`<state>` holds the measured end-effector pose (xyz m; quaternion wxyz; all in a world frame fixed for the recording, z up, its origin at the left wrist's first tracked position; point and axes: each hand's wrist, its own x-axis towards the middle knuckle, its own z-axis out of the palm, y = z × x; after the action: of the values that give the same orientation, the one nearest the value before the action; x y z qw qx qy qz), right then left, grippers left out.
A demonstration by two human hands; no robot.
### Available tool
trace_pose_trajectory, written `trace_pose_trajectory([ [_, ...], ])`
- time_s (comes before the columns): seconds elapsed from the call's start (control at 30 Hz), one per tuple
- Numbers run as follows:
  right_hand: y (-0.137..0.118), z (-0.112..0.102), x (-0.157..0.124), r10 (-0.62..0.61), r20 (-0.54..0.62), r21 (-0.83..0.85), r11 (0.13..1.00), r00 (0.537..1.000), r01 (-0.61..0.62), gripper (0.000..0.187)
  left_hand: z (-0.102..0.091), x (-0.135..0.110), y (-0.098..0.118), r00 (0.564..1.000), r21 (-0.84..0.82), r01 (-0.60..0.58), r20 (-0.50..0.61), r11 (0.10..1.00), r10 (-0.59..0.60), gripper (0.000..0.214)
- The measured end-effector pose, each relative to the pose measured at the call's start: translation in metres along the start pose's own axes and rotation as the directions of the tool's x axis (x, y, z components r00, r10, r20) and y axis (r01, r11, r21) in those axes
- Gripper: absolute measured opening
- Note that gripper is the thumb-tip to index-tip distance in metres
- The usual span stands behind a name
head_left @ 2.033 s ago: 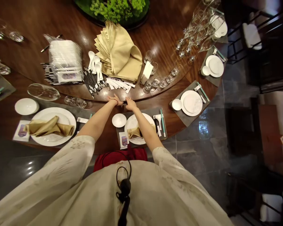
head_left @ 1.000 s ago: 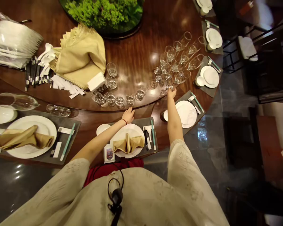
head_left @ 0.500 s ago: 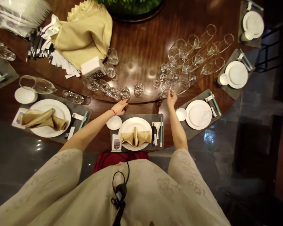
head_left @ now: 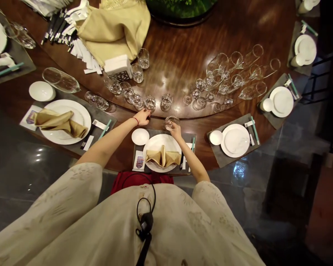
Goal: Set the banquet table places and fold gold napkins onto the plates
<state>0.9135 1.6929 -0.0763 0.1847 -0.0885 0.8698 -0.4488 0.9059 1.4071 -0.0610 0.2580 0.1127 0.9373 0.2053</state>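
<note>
Glossy, grained wood tops the table [head_left: 177, 44] beneath my remote view, where I see a smooth, clear drinking glass [head_left: 171, 120], shiny china-like plates [head_left: 235, 140], cloth napkins [head_left: 163, 157] with a satin sheen, dull-surfaced placemats [head_left: 217, 156], a matt fabric sleeve [head_left: 79, 188] and polished, stone-like floor [head_left: 255, 177].

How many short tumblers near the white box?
7 tumblers: two right of the white box, three on its near side, two farther right near the left hand. Others may be hidden behind the box.

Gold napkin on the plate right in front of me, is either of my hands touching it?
No, the left hand is by a tumbler and the right hand holds a glass, both beyond the gold napkin.
</note>
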Motion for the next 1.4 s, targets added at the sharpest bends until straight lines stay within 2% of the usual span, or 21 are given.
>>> trace_pose_trajectory([
  [0.07,0.002,-0.007,0.002,-0.017,0.037,-0.031,0.999,0.999,0.018,0.034,0.0,0.0,-0.002,1.0,0.001,-0.016,-0.016,1.0,0.016,0.053],
  [0.13,0.004,-0.02,0.013,-0.032,0.002,-0.084,0.996,0.999,0.032,0.038,0.0,-0.001,-0.004,0.999,0.005,-0.028,-0.03,1.0,0.028,0.051],
  [0.23,0.005,-0.036,0.053,-0.051,-0.069,-0.13,0.991,0.996,0.041,0.052,0.002,0.001,-0.005,0.998,-0.021,-0.029,-0.051,0.999,0.027,0.052],
  [0.33,-0.002,-0.03,0.104,-0.109,-0.002,-0.132,0.985,0.994,0.108,0.083,0.004,0.006,0.001,0.996,-0.103,0.006,-0.089,0.995,-0.015,0.056],
  [0.4,-0.008,-0.015,0.13,-0.13,0.024,-0.17,0.977,0.991,0.132,0.1,0.003,0.004,0.009,0.989,-0.199,0.1,-0.092,0.975,-0.12,0.056],
  [0.47,-0.014,-0.001,0.145,-0.115,-0.011,-0.236,0.966,0.993,0.109,0.105,0.0,-0.013,0.022,0.976,-0.349,0.155,-0.091,0.924,-0.198,0.057],
  [0.5,-0.016,0.004,0.149,-0.11,-0.037,-0.268,0.959,0.993,0.096,0.104,-0.002,-0.028,0.029,0.971,-0.438,0.135,-0.118,0.889,-0.206,0.058],
  [0.57,-0.017,0.005,0.149,-0.122,-0.071,-0.323,0.942,0.99,0.093,0.099,-0.003,-0.073,0.049,0.941,-0.592,0.006,-0.268,0.806,-0.204,0.058],
  [0.6,-0.015,0.003,0.147,-0.136,-0.072,-0.344,0.933,0.988,0.104,0.094,-0.001,-0.102,0.06,0.902,-0.635,-0.061,-0.366,0.77,-0.23,0.056],
  [0.67,-0.007,-0.009,0.135,-0.165,-0.075,-0.369,0.921,0.983,0.127,0.082,0.008,-0.165,0.085,0.766,-0.671,-0.098,-0.522,0.735,-0.374,0.049],
  [0.73,0.008,-0.023,0.113,-0.177,-0.109,-0.375,0.919,0.978,0.125,0.071,0.028,-0.228,0.109,0.617,-0.718,-0.047,-0.568,0.694,-0.545,0.045],
  [0.8,0.028,-0.037,0.081,-0.171,-0.18,-0.377,0.922,0.969,0.092,0.066,0.059,-0.281,0.13,0.45,-0.773,0.003,-0.566,0.634,-0.691,0.041],
  [0.9,0.058,-0.051,0.029,-0.134,-0.254,-0.371,0.928,0.958,0.032,0.063,0.118,-0.335,0.155,0.199,-0.839,0.012,-0.531,0.544,-0.824,0.037],
  [0.93,0.066,-0.053,0.016,-0.115,-0.247,-0.367,0.93,0.962,0.017,0.062,0.137,-0.346,0.164,0.14,-0.858,0.002,-0.508,0.513,-0.85,0.036],
  [1.0,0.076,-0.056,0.0,-0.08,-0.198,-0.36,0.933,0.977,0.003,0.06,0.17,-0.359,0.183,0.071,-0.885,-0.023,-0.466,0.466,-0.882,0.035],
  [1.07,0.077,-0.057,-0.002,-0.06,-0.152,-0.362,0.932,0.986,0.001,0.061,0.191,-0.363,0.205,0.057,-0.892,-0.038,-0.452,0.45,-0.89,0.033],
  [1.2,0.064,-0.055,0.013,-0.038,-0.119,-0.363,0.932,0.992,-0.008,0.078,0.208,-0.351,0.254,0.105,-0.87,-0.063,-0.493,0.488,-0.864,0.031],
  [1.3,0.058,-0.057,0.003,-0.016,-0.136,-0.345,0.938,0.991,-0.033,0.092,0.219,-0.331,0.292,0.176,-0.846,-0.08,-0.532,0.526,-0.828,0.029],
  [1.4,0.066,-0.071,-0.042,-0.115,-0.146,-0.349,0.935,0.983,0.058,0.085,0.239,-0.308,0.338,0.274,-0.832,-0.093,-0.55,0.547,-0.789,0.028],
])
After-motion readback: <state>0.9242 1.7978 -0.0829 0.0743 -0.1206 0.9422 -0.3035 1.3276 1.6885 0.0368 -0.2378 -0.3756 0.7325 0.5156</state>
